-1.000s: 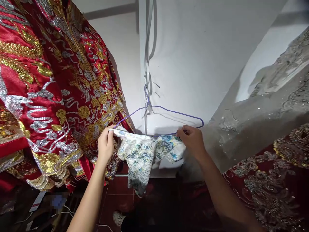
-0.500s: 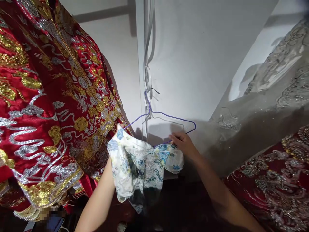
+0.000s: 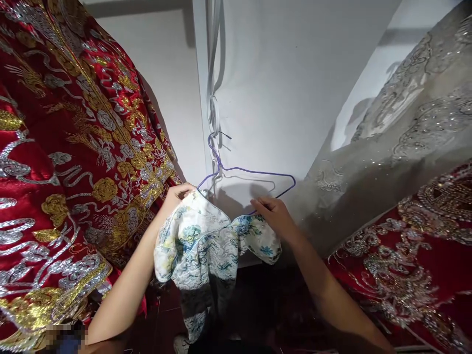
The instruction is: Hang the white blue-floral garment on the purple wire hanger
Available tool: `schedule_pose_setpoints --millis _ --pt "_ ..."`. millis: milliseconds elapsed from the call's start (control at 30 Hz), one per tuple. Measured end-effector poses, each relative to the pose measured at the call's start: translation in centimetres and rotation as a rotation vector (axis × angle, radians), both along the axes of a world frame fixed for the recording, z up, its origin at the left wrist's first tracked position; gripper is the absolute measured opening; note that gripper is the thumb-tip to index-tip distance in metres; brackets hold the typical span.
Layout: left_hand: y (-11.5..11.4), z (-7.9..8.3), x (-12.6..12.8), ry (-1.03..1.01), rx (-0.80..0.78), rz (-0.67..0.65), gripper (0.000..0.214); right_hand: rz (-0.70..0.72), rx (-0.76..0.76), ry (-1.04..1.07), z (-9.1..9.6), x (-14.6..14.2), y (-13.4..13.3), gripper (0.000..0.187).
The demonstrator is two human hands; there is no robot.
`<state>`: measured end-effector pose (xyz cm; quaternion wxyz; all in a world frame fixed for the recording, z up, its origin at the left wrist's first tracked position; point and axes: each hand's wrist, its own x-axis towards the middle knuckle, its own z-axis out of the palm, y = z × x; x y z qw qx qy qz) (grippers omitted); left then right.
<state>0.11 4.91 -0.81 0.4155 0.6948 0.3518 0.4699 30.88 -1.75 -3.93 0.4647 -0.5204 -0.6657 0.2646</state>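
Observation:
A white floral dress (image 3: 206,255) with blue-green print, short sleeves and thin blue piping hangs partly on a purple wire hanger (image 3: 258,172). The hanger's left arm goes into the dress's left shoulder, while its right arm is bare at the outer end. My left hand (image 3: 180,191) is closed at that left shoulder, gripping the cloth; its fingertips are partly behind the fabric. On the other side, my right hand (image 3: 275,212) pinches the dress's right shoulder edge beside the hanger's lower bar. The dress's lower end hangs into shadow.
A white ring strap (image 3: 214,115) holds the hanger's hook against the white wall (image 3: 295,88). To the left hangs a red embroidered jacket (image 3: 99,162). A pale beaded gown (image 3: 416,128) and a red beaded garment (image 3: 413,265) hang at right. A shoe (image 3: 181,343) shows below.
My left hand has come into view from behind the dress and now grips its shoulder on the hanger. The dress hangs lower and more spread out. The view has shifted slightly right.

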Motion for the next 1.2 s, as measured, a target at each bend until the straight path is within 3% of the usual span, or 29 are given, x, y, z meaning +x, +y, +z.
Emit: schedule_pose_setpoints --millis 133,200,267,367,433,467,533,667,767,867,967,1200 --pt "-2.7 2.2 -1.7 0.001 -0.175 -0.030 0.038 -0.017 0.056 -0.024 0.0 -0.2 -0.1 0.048" --pt "-4.4 3.1 -1.8 0.045 -0.157 0.023 0.037 -0.027 0.093 -0.023 -0.1 -0.6 0.0 0.049" --pt "-5.8 3.4 -1.3 0.152 -0.027 0.135 0.033 0.027 0.063 -0.015 0.0 -0.8 -0.3 0.045" --pt "-6.9 3.0 -0.1 0.347 0.231 0.385 0.030 0.272 -0.195 -0.017 0.6 -0.1 -1.8 0.026" --pt "-7.1 2.5 0.3 0.438 0.323 0.492 0.031 0.420 -0.336 -0.028 1.1 0.9 -3.2 0.053" --pt "-7.0 2.3 0.4 0.462 0.342 0.510 0.030 0.437 -0.336 -0.026 1.2 1.5 -3.8 0.063" --pt "-7.0 2.1 0.3 0.481 0.360 0.508 0.030 0.335 -0.204 0.000 1.3 2.8 -4.4 0.068" --pt "-6.9 2.0 0.3 0.490 0.363 0.450 0.030 -0.125 0.173 0.033 1.3 4.9 -2.8 0.075" --pt "-6.8 2.1 0.4 0.474 0.354 0.426 0.030 -0.313 0.248 -0.046 1.4 6.3 -0.1 0.068" --pt "-6.3 2.2 -0.1 0.491 0.364 0.422 0.030 -0.343 0.353 -0.122 1.5 7.0 2.2 0.041" --pt "-5.8 2.3 -0.9 0.519 0.375 0.430 0.030 -0.280 0.428 -0.142 1.1 6.7 3.3 0.024" --pt "-5.3 2.4 -1.6 0.485 0.335 0.393 0.031 -0.283 0.230 0.125 -0.8 5.3 3.7 0.010"
